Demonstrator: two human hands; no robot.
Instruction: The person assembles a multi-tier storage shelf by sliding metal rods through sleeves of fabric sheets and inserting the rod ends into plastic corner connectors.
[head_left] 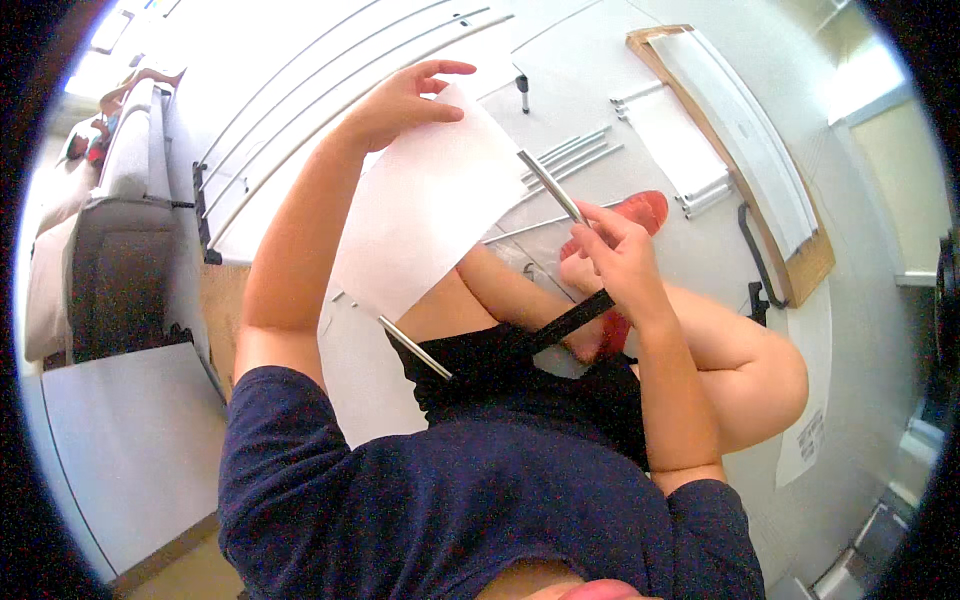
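My left hand (405,108) is raised at the upper corner of a white sheet (430,200), thumb over its face and other fingers behind. The sheet hangs slanting over my thigh; I cannot tell whether it is paper or cloth. Close to the sheet's right edge, a short silver metal tube (548,182) is pinched in my right hand (612,250), tilted up to the left. Below that hand a flat black bar (570,322) slants across my crossed legs. Another silver tube (415,348) lies over my black shorts, below the sheet.
Several thin tubes (570,160) lie on the floor ahead. At far left stands a metal frame (205,210) of long rods with black ends. White panels (735,130) rest on a wooden board (810,270) to the right. A sofa (125,250) and grey box (135,440) are leftward.
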